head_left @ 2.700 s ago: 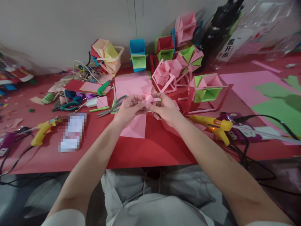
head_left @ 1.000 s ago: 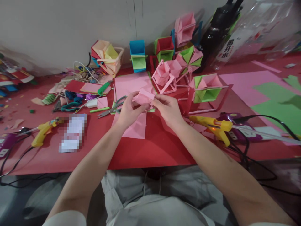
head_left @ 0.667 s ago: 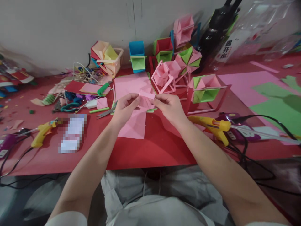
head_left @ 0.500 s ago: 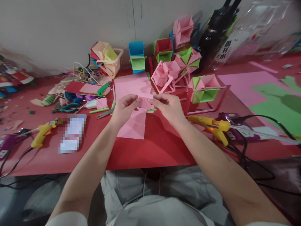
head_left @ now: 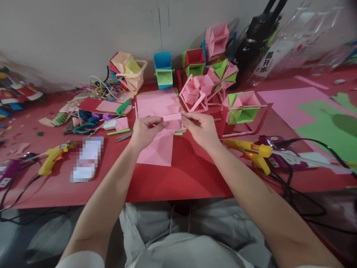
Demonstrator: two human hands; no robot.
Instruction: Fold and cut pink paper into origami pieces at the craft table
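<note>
Both hands hold a small folded pink paper piece (head_left: 172, 119) above the red table (head_left: 173, 178). My left hand (head_left: 146, 130) pinches its left end, fingers closed. The right end is pinched by my right hand (head_left: 200, 128). A flat pink sheet (head_left: 158, 149) lies on the table just under the hands. Scissors (head_left: 124, 136) lie to the left of my left hand.
Folded paper boxes in pink, green, red and blue (head_left: 212, 78) crowd the back by the wall. A yellow glue gun (head_left: 252, 150) with cables lies to the right, another glue gun (head_left: 50, 160) to the left. Pink and green sheets (head_left: 315, 111) cover the right side. A dark bottle (head_left: 252, 44) stands behind.
The hands turned and flattened the pink piece; it now shows as a narrow strip stretched between both pinches. The view shifted slightly.
</note>
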